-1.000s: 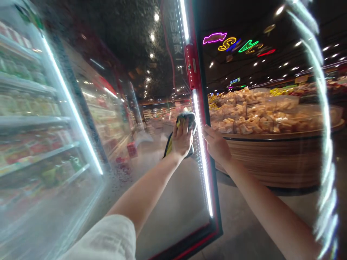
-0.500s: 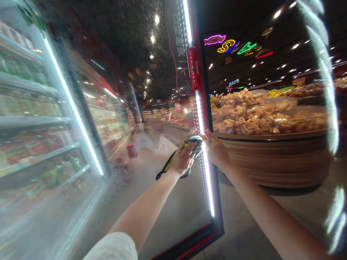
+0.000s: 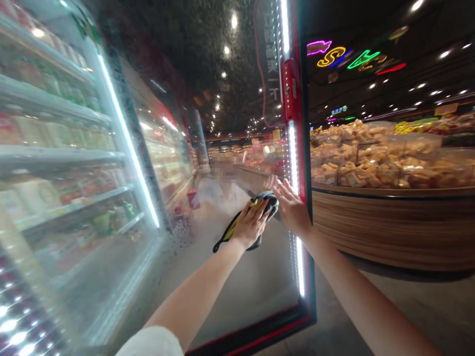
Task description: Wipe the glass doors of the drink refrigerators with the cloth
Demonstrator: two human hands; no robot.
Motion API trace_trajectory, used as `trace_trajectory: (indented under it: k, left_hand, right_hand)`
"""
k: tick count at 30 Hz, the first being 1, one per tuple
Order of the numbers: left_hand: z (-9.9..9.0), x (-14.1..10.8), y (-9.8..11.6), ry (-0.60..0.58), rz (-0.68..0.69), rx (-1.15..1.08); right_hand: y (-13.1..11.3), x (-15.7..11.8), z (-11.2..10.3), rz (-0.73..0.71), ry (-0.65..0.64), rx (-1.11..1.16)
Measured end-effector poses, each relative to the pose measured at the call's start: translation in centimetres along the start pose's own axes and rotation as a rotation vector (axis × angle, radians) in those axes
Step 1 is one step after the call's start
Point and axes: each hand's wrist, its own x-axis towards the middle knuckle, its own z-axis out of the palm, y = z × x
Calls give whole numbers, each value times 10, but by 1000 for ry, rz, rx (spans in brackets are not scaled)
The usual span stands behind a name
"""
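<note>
Largest first. Glass door [image 3: 260, 284] stands open beside lit shelves [image 3: 61, 154]; it looks hazy from my end. Light strip [image 3: 293, 153] runs down its free edge. Right hand [image 3: 295, 213]: fingers extended over that strip, nothing grasped that I can see; thumb hidden. Left hand [image 3: 253, 222]: spread over the cloth [image 3: 231, 229], seemingly pressing it to the door, just beside the strip. My worry: door swings if pushed without bracing, or cloth bunches and slips if that palm lifts. Cloth: folded, dark grey and yellow, black-edged, small loop at lower end.
</note>
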Motion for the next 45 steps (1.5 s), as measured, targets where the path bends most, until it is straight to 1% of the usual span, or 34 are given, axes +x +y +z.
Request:
trace_trajectory:
  k: [2, 4, 6, 7, 8, 9, 11, 12, 14, 16, 18, 20, 22, 23, 24, 26, 28, 30, 31, 33, 35, 37, 38, 39, 40, 42, 43, 45]
  left_hand:
    - [-15, 8, -21, 52, -101, 4]
    - [-29, 4, -47, 114, -233, 19]
    - [-35, -17, -63, 153, -353, 41]
    - [-35, -32, -66, 156, -394, 51]
    - [-31, -49, -65, 147, -414, 58]
    - [-27, -65, -60, 126, -403, 59]
    - [-17, -89, -47, 63, -298, 44]
    - [-13, -94, -42, 40, -245, 38]
    - [-14, -92, -39, 18, -179, 29]
    - [-24, -80, -53, 28, -191, 25]
    - [-40, -73, -76, 59, -262, 24]
    - [-52, -80, -99, 111, -388, 38]
    - [-54, -103, -110, 145, -497, 57]
    - [-51, -118, -110, 142, -521, 63]
    - [-45, -133, -105, 122, -516, 63]
    - [-33, -156, -88, 50, -433, 42]
    - [-25, -164, -71, -3, -351, 17]
    - [-26, -158, -67, -22, -313, 4]
    - [-30, -152, -72, -22, -300, 1]
    - [-42, -143, -93, 2, -321, 1]
    - [-54, -148, -120, 54, -436, 19]
    - [-60, -170, -141, 103, -575, 39]
    - [-60, -186, -146, 113, -629, 42]
    - [-57, -203, -146, 105, -664, 41]
    - [-54, -219, -141, 82, -680, 37]
    - [-44, -243, -124, 1, -654, 30]
    - [-39, -249, -114, -39, -627, 29]
    - [-33, -246, -100, -83, -567, 33]
  right_hand:
    - [-9, 6, 4, -35, -2, 32]
    - [-16, 10, 7, -63, 2, 55]
    - [-21, 8, 11, -75, 6, 70]
    - [-24, 6, 13, -77, 3, 76]
    - [-27, 2, 16, -77, -4, 81]
    - [-30, -3, 19, -75, -16, 85]
    - [-38, -10, 25, -66, -43, 87]
    - [-42, -13, 27, -67, -58, 88]
    - [-50, -14, 31, -84, -82, 87]
    - [-58, -11, 34, -108, -92, 86]
    - [-63, -7, 36, -122, -91, 81]
    - [-67, -6, 38, -130, -88, 70]
    - [-70, -8, 41, -138, -94, 59]
    - [-73, -10, 43, -142, -101, 55]
    - [-75, -12, 46, -146, -108, 53]
    - [-83, -15, 50, -156, -123, 53]
    - [-92, -15, 55, -170, -135, 55]
    - [-102, -12, 57, -186, -145, 60]
    - [-106, -10, 57, -194, -150, 62]
    - [-111, -5, 57, -202, -158, 59]
    - [-114, -3, 56, -206, -163, 46]
    - [-115, -5, 56, -206, -169, 30]
    - [-115, -7, 57, -205, -175, 24]
    - [-116, -10, 58, -204, -182, 22]
    - [-119, -13, 60, -204, -192, 23]
    - [-126, -17, 67, -207, -212, 29]
    - [-132, -17, 70, -209, -221, 31]
    - [-146, -16, 78, -214, -232, 32]
